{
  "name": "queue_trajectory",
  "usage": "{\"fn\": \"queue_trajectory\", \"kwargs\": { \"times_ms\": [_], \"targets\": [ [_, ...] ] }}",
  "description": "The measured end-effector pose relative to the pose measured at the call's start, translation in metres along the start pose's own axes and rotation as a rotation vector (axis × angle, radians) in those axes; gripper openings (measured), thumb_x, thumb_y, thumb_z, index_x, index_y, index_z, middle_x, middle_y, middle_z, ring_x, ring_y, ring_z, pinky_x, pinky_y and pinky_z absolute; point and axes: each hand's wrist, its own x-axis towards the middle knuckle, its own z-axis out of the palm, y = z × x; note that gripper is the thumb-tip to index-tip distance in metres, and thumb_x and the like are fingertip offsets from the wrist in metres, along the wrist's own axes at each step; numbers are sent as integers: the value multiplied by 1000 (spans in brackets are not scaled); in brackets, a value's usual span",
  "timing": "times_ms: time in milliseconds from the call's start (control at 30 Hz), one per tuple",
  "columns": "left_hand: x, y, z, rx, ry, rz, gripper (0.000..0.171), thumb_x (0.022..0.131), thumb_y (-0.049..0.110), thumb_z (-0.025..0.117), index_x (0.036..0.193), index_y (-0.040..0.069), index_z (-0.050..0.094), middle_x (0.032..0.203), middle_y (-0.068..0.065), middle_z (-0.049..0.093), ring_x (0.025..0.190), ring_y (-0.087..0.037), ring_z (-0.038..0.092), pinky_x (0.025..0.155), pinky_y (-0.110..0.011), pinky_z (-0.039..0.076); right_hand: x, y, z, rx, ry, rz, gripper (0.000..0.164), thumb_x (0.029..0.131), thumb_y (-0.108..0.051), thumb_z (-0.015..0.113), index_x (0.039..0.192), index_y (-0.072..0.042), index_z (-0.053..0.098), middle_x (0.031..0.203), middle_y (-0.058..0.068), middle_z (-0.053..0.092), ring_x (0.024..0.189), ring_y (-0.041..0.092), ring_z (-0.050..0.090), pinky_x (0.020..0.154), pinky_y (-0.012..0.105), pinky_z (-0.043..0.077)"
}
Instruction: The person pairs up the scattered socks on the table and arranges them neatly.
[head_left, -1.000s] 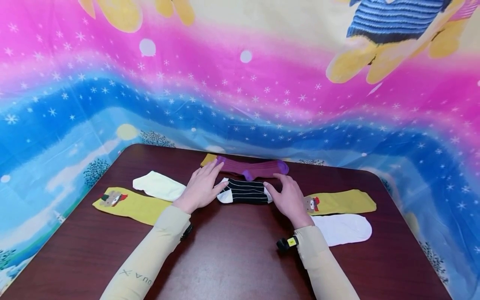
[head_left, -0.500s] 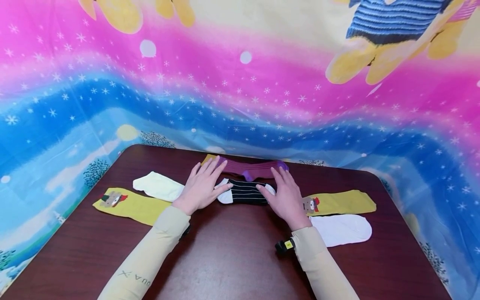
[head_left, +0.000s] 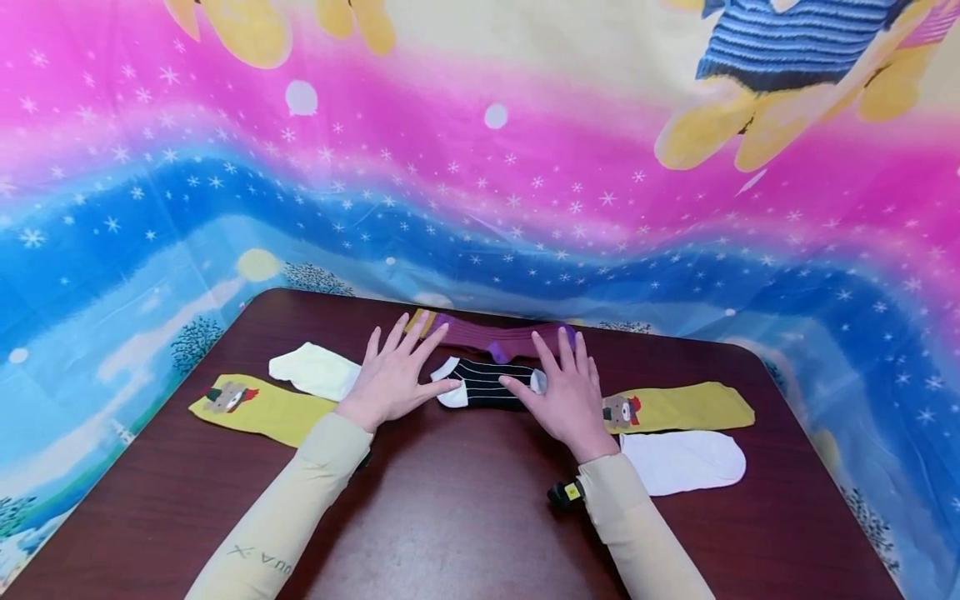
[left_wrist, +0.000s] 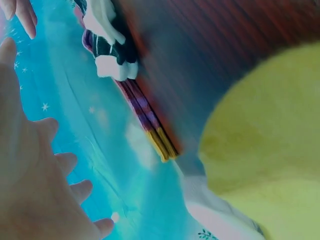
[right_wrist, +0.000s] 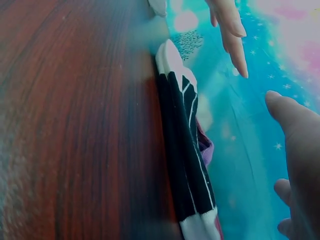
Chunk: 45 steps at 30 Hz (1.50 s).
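My left hand (head_left: pixel 393 379) hovers with spread fingers over the left end of a black sock (head_left: pixel 491 383) with white stripes and white ends. Above its right end is my right hand (head_left: pixel 566 396), fingers also straight and apart. Neither hand holds anything. From the right wrist view, the black sock (right_wrist: pixel 185 145) lies flat in two layers, with my right hand (right_wrist: pixel 305 150) clear of it. Just behind lies a purple sock (head_left: pixel 517 340) with a mustard cuff, partly covered by my fingertips. In the left wrist view, its layered cuff (left_wrist: pixel 160 142) shows.
At left lie a white sock (head_left: pixel 311 369) and a yellow bear sock (head_left: pixel 262 417), both partly behind my left hand and sleeve. Another yellow bear sock (head_left: pixel 690 406) and a white sock (head_left: pixel 686 462) lie at right. A printed cloth (head_left: pixel 450 183) hangs behind the dark table (head_left: pixel 465 517).
Both hands have spread their fingers wider. My right hand has shifted slightly left over the black sock, and my left hand has drawn slightly left. The socks have stayed in place.
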Motion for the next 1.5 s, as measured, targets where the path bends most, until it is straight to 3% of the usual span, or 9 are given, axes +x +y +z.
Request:
{"fn": "queue_trajectory", "kwargs": {
  "times_ms": [700,1033,1333,1500],
  "targets": [
    [-15,-24,-11,-27,6,-20,94,90,79,49,163,26,25,169,-8,14,153,-36,6,114,-67,8,-3,-14,6,18,-23,-11,102,85,-86,45,163,-23,27,168,15,13,154,36,3,118,60,9],
    [-25,-43,-20,-23,-3,-47,99,87,85,41,164,24,24,169,-9,12,153,-37,9,114,-67,7,-5,-27,10,42,-26,-31,100,86,-85,47,163,-24,28,168,14,15,154,33,3,119,58,10],
    [-33,-60,-27,-47,39,-53,95,90,77,53,162,18,31,167,-15,20,151,-40,16,113,-69,10,-3,-41,14,56,-4,-64,95,88,-80,52,161,-22,32,167,15,20,153,34,9,118,58,15],
    [-36,-70,-27,-47,17,-80,96,90,77,51,162,17,29,167,-15,18,150,-43,16,112,-69,10,-4,-48,18,65,-15,-74,95,88,-79,52,161,-23,32,167,13,19,153,32,9,118,57,17]
  ]
}}
